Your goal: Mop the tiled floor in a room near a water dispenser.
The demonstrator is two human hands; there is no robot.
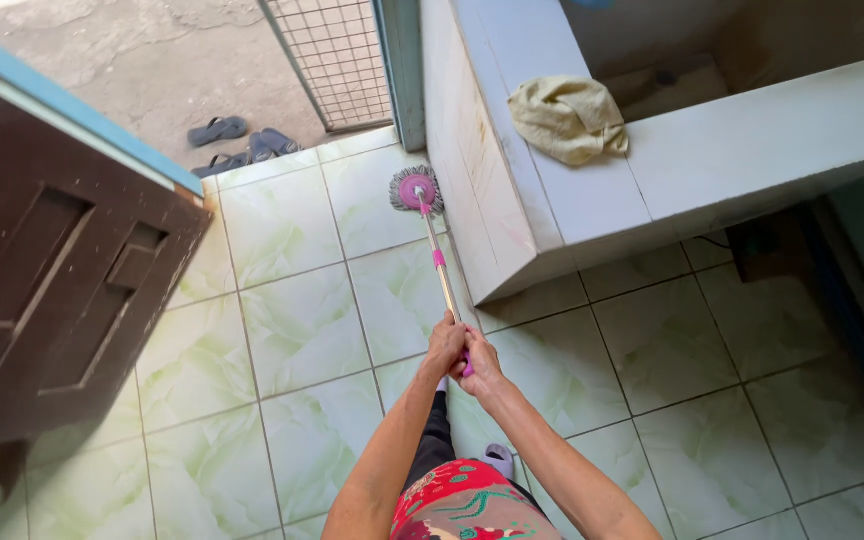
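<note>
Glossy floor tiles, metal mop pole, dark wooden door

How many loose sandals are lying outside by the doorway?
3 dark sandals on the concrete beyond the tiles: one alone, one beside the wire gate, one nearest the tile edge. A fourth may be hidden.

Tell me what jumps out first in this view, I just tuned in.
Both hands, left hand and right hand, clasp a pink-handled mop at centre; its round head rests on the pale green tiled floor beside a grey concrete basin. A yellowish cloth lies on the basin's ledge.
</note>
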